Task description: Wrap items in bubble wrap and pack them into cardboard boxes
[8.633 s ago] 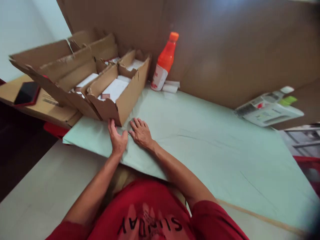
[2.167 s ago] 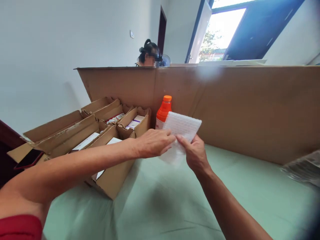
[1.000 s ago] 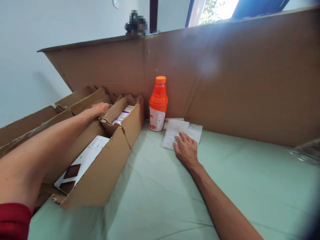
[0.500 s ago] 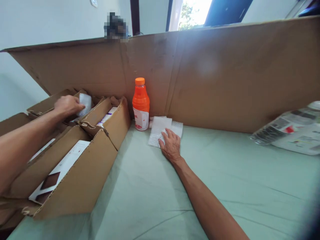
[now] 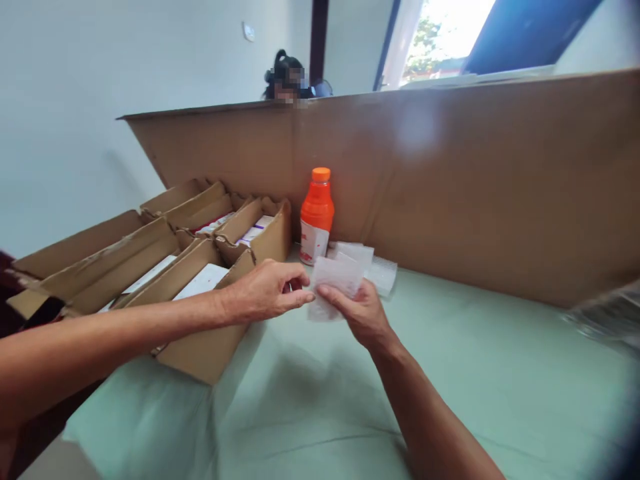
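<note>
My right hand (image 5: 361,312) holds a small sheet of white bubble wrap (image 5: 334,279) up off the pale green table cover (image 5: 450,373). My left hand (image 5: 267,291) is beside it, fingers pinched at the sheet's left edge; something small may be in them, but I cannot tell what. More bubble wrap sheets (image 5: 375,265) lie behind, next to an orange bottle (image 5: 316,215). Open cardboard boxes (image 5: 200,253) with white packs stand at the left.
A tall cardboard wall (image 5: 450,187) closes the back of the table. Another person's head shows above it. A blurred printed package (image 5: 607,313) lies at the right edge. A bright window is behind.
My left hand came out of the far box and moved right to meet my right hand. My right hand lifted one bubble wrap sheet off the pile.
</note>
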`<action>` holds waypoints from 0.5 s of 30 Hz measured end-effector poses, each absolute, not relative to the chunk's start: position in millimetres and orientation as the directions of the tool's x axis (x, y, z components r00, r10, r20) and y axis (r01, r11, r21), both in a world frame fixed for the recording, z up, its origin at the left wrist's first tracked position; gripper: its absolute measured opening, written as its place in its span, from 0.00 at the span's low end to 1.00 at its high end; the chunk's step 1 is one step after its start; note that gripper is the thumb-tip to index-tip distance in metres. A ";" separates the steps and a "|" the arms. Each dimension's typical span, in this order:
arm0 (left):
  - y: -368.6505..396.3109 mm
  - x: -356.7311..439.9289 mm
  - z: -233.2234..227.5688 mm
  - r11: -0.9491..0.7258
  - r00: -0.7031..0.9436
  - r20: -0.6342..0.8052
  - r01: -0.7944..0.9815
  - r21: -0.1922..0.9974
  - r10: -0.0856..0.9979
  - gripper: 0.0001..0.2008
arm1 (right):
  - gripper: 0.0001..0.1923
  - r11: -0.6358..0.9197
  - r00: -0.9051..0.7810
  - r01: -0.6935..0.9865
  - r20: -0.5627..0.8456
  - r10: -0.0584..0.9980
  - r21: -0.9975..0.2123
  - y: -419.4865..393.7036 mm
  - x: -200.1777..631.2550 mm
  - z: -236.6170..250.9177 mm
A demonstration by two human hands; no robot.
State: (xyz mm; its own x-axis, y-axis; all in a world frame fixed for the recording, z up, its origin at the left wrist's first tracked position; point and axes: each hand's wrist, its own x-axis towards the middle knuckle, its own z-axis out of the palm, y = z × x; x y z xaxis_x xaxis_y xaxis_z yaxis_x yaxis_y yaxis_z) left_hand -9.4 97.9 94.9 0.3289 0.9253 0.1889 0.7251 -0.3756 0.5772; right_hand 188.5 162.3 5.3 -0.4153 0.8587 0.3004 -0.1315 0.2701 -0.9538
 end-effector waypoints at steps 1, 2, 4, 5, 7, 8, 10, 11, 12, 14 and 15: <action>94.3 -20.5 101.0 -0.351 0.284 0.207 0.743 0.569 0.936 0.12 | 0.33 0.291 -0.362 -0.068 0.296 0.884 -0.954 171.3 193.9 0.6; 89.4 -36.4 109.5 -0.308 0.208 0.237 0.774 0.554 0.949 0.13 | 0.34 0.324 -0.295 0.020 0.304 0.906 -0.946 183.8 201.0 -5.6; 77.0 -78.3 128.6 -0.154 -0.006 0.299 0.847 0.509 0.954 0.13 | 0.41 0.377 -0.131 0.310 0.354 0.926 -0.873 212.1 216.9 -19.7; 70.5 -102.2 136.2 -0.052 -0.120 0.318 0.874 0.483 0.940 0.13 | 0.44 0.354 -0.028 0.498 0.393 0.919 -0.792 224.4 224.1 -27.0; 59.6 -150.0 142.7 0.139 -0.299 0.327 0.890 0.433 0.896 0.14 | 0.47 0.261 0.095 0.773 0.511 0.854 -0.579 240.2 233.5 -41.3; 55.9 -171.5 141.1 0.215 -0.346 0.287 0.890 0.402 0.893 0.15 | 0.46 0.235 0.093 0.847 0.569 0.817 -0.476 243.4 235.0 -48.4; 52.7 -205.1 130.7 0.312 -0.379 0.181 0.897 0.314 0.908 0.16 | 0.38 0.279 -0.031 0.912 0.626 0.780 -0.302 243.1 231.6 -63.6; 53.3 -216.1 123.6 0.335 -0.372 0.121 0.908 0.250 0.920 0.17 | 0.33 0.315 -0.113 0.920 0.616 0.780 -0.231 241.3 227.7 -71.8; 55.3 -223.4 116.4 0.343 -0.361 0.075 0.922 0.179 0.930 0.18 | 0.28 0.344 -0.185 0.923 0.585 0.790 -0.173 239.4 223.1 -80.2; 63.7 -228.9 104.3 0.335 -0.337 0.016 0.941 0.054 0.942 0.20 | 0.22 0.368 -0.278 0.926 0.511 0.813 -0.083 236.7 214.7 -96.6; 69.8 -228.9 99.9 0.331 -0.331 -0.001 0.944 0.010 0.944 0.21 | 0.22 0.367 -0.297 0.929 0.491 0.819 -0.050 236.1 211.9 -103.6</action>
State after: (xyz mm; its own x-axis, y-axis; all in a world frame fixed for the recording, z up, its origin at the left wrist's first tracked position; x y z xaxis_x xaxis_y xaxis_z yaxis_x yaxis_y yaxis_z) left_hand -228.9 69.8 99.9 -0.3310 0.9436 -0.0007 0.9436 0.3310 0.0100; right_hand 211.9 236.1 -103.6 -0.2968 0.8188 0.4915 0.9289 0.3669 -0.0504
